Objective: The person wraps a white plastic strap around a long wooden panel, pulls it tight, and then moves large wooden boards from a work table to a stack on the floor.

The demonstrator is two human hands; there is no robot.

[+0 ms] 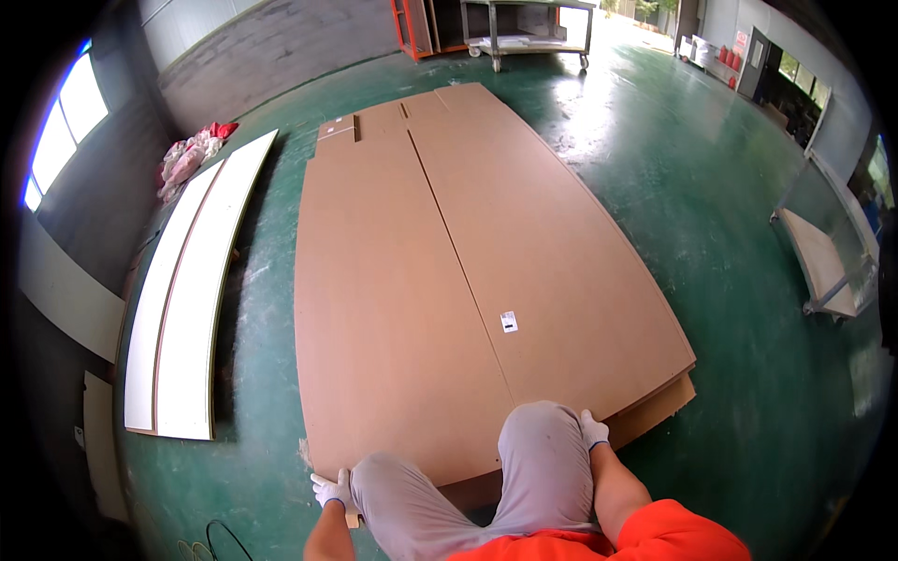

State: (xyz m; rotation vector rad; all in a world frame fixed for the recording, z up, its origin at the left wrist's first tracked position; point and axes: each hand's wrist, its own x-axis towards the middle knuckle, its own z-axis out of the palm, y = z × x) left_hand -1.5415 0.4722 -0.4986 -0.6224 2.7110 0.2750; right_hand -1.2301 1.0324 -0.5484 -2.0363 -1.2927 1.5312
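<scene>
Two long brown panels (393,309) lie side by side on top of a low stack, with a thin dark seam between them. A small white label (509,322) is stuck near the seam. My left hand (332,489), in a white glove, is at the near left corner beside my knee, closed on the panel's edge; its fingers are partly hidden. Also gloved, my right hand (593,430) grips the near edge of the right panel (561,243), just right of my other knee. Below it, a lower brown sheet (655,409) sticks out.
White panels (201,309) lie on the green floor (730,402) at left, near crumpled pink and red plastic (192,157). Small brown strips (339,129) rest on the stack's far left corner. A wheeled table (528,42) stands behind, and a cart (818,262) at right.
</scene>
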